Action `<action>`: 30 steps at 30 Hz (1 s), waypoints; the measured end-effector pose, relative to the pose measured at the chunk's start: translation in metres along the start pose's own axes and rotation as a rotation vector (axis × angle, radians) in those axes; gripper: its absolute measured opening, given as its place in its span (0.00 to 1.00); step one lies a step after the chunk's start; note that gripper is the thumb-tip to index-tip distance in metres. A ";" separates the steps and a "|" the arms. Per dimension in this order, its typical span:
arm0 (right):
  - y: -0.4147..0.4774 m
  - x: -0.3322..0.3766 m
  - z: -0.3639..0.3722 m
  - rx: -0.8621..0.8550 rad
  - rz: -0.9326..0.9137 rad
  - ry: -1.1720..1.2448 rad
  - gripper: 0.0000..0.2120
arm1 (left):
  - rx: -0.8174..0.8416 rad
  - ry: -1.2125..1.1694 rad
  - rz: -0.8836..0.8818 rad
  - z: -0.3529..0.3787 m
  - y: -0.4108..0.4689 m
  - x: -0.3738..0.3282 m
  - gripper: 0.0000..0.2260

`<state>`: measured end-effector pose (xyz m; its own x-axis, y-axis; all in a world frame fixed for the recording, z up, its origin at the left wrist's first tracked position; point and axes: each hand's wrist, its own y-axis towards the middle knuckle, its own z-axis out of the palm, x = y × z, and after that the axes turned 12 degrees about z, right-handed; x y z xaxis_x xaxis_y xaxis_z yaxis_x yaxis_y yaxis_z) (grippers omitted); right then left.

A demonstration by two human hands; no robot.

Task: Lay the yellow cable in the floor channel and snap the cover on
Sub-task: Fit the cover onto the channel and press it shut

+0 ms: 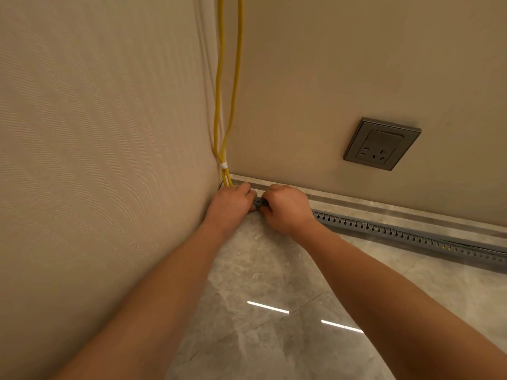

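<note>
Both hands work at the corner end of the grey slotted floor channel (411, 233). The left hand (231, 205) has its grip closed, fingers curled down at the channel end where the yellow cable (219, 105) arrives. The right hand (288, 208) pinches the channel's edge just beside it. The doubled cable hangs down the wall corner, bound by a white tie (224, 165). The channel runs right along the skirting (397, 212) on the marble floor (260, 283). A wall socket (382, 144) sits above.
</note>
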<state>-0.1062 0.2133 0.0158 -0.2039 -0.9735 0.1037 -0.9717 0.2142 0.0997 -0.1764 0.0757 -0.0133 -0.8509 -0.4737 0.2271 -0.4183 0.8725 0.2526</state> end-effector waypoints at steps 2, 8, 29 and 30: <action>-0.001 0.000 0.000 -0.006 0.036 0.031 0.11 | -0.004 0.001 -0.024 -0.001 0.000 -0.002 0.13; -0.008 -0.005 -0.012 0.090 0.064 0.095 0.10 | 0.046 -0.009 -0.099 -0.015 -0.008 -0.009 0.14; -0.106 -0.124 -0.054 0.289 0.251 0.081 0.14 | 0.263 -0.177 -0.016 -0.066 0.034 -0.130 0.18; -0.112 -0.132 -0.056 0.282 0.260 0.083 0.13 | 0.261 -0.187 -0.004 -0.067 0.037 -0.139 0.19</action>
<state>0.0359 0.3227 0.0460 -0.4482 -0.8775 0.1704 -0.8860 0.4107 -0.2155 -0.0527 0.1657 0.0276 -0.8826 -0.4681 0.0439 -0.4686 0.8834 -0.0019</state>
